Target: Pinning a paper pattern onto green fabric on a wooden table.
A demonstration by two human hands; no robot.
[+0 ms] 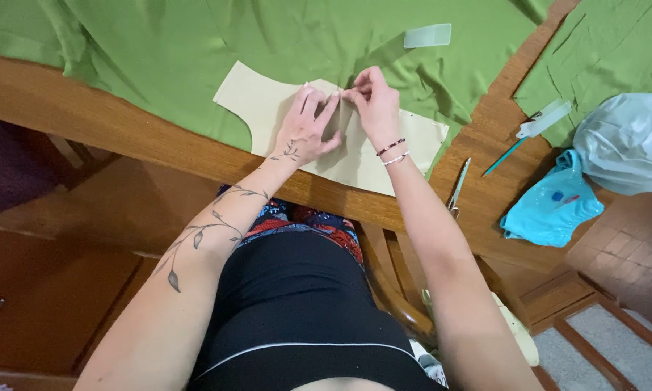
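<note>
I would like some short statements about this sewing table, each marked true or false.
1. Both hands rest on the beige paper pattern. True: left hand and right hand are on it.
2. The fabric under the pattern is blue. False: it is green.
3. The scissors lie right of the pattern. True.
4. The right hand holds the scissors. False: they lie alone on the wooden table.
5. A blue plastic bag lies near the table's right edge. True.

Green fabric (195,58), cream paper pattern (268,101), turquoise bag (550,210)
</note>
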